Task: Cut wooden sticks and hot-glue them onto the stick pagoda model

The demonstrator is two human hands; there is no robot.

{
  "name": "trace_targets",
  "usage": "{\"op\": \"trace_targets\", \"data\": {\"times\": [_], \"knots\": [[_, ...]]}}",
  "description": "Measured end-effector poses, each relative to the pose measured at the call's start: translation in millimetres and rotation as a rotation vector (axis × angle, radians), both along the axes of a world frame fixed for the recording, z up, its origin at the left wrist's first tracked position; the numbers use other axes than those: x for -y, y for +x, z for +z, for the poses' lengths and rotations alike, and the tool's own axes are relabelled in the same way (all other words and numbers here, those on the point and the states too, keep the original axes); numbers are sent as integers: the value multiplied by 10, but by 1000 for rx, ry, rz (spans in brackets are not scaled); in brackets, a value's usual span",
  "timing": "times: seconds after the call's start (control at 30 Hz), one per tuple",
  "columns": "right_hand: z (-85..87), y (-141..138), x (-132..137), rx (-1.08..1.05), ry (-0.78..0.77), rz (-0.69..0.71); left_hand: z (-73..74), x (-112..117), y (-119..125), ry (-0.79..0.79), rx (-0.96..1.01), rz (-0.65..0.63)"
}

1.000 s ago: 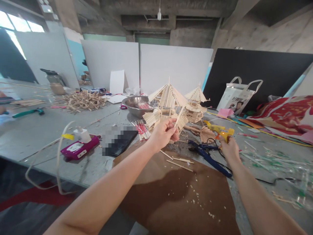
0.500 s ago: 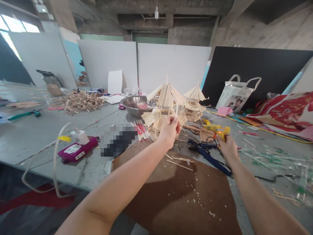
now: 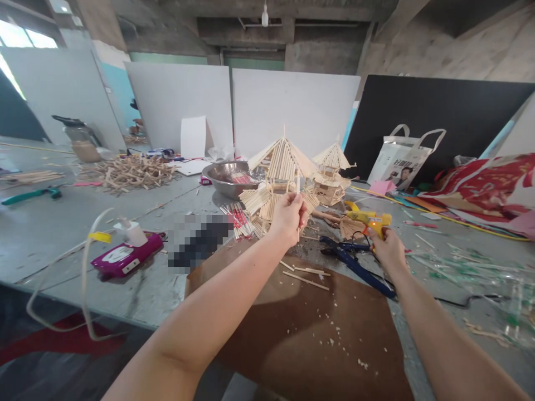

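Observation:
My left hand [image 3: 287, 217] is pinched on a thin wooden stick [image 3: 298, 186], held upright against the lower roof of a stick-built pavilion model [image 3: 281, 167]. A smaller pavilion model [image 3: 332, 175] stands just behind and to the right. My right hand [image 3: 388, 248] is wrapped round the handle of a yellow hot glue gun [image 3: 368, 220], its nozzle pointing left toward the models. Both hands hover over the far edge of a brown cardboard sheet [image 3: 309, 328].
Loose sticks [image 3: 307, 275] and blue pliers [image 3: 355, 264] lie on the cardboard. A steel bowl [image 3: 229, 178], red-tipped sticks [image 3: 238, 217], a stick pile [image 3: 131, 172], a purple power strip [image 3: 125, 256] with cable, green cutters [image 3: 31, 194] and a white bag [image 3: 403, 161] sit on the grey table.
My left hand has lifted the stick from a slant to upright and brought it closer to the large model. My right hand with the glue gun shifted slightly left.

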State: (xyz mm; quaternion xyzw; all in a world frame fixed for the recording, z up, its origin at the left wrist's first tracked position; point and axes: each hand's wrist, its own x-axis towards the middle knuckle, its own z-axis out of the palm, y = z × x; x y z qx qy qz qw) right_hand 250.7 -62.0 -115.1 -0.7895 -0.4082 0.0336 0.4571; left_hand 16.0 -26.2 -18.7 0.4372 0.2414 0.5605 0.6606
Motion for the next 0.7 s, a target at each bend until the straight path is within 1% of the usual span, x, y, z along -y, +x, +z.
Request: {"op": "trace_targets", "data": {"times": [0.17, 0.3, 0.7], "knots": [[-40, 24, -18, 43, 10, -3, 20, -24, -24, -2, 8, -22], [-69, 40, -32, 16, 24, 5, 36, -31, -28, -1, 9, -27], [-51, 30, -20, 18, 15, 0, 41, -103, -79, 19, -14, -51]]}}
